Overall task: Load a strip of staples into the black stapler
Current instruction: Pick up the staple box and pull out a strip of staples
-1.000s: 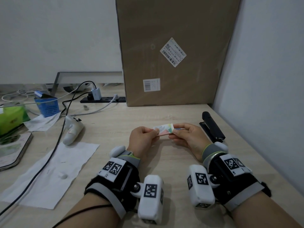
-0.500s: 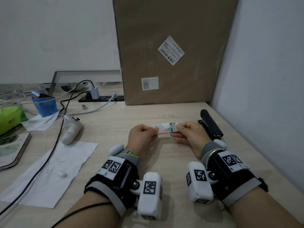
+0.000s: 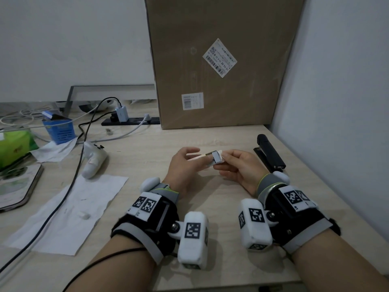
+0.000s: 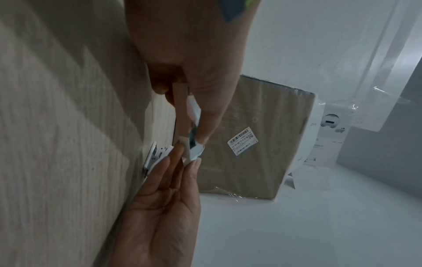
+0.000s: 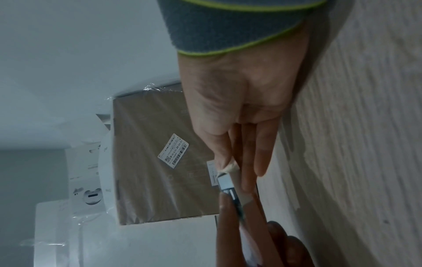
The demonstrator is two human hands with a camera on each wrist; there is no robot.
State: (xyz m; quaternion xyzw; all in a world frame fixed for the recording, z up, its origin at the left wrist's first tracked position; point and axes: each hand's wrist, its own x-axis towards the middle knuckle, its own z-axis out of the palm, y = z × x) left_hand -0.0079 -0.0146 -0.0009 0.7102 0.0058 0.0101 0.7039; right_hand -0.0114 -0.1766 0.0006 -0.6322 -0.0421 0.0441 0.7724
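Note:
A small pinkish staple box (image 3: pixel 199 157) is held above the desk between both hands. My left hand (image 3: pixel 203 158) grips its left part between thumb and fingers. My right hand (image 3: pixel 222 159) pinches the opened end flap (image 4: pixel 187 160) at its right end. A grey block of staples (image 3: pixel 216 158) shows in that open end, also seen as the grey staples (image 5: pixel 224 182) under the right thumb. The black stapler (image 3: pixel 270 153) lies closed on the desk just right of my right hand, untouched, pointing away towards the back wall.
A tall cardboard box (image 3: pixel 210 60) stands behind the hands and a wall (image 3: pixel 336 123) closes the right side. On the left lie a white controller (image 3: pixel 92 161), a paper sheet (image 3: pixel 73 207), a black cable (image 3: pixel 69 186) and a blue box (image 3: pixel 59 131).
The box's right end has come open and its grey staples now show. The box has tilted, with the open end turned towards me. My left fingers have loosened round it.

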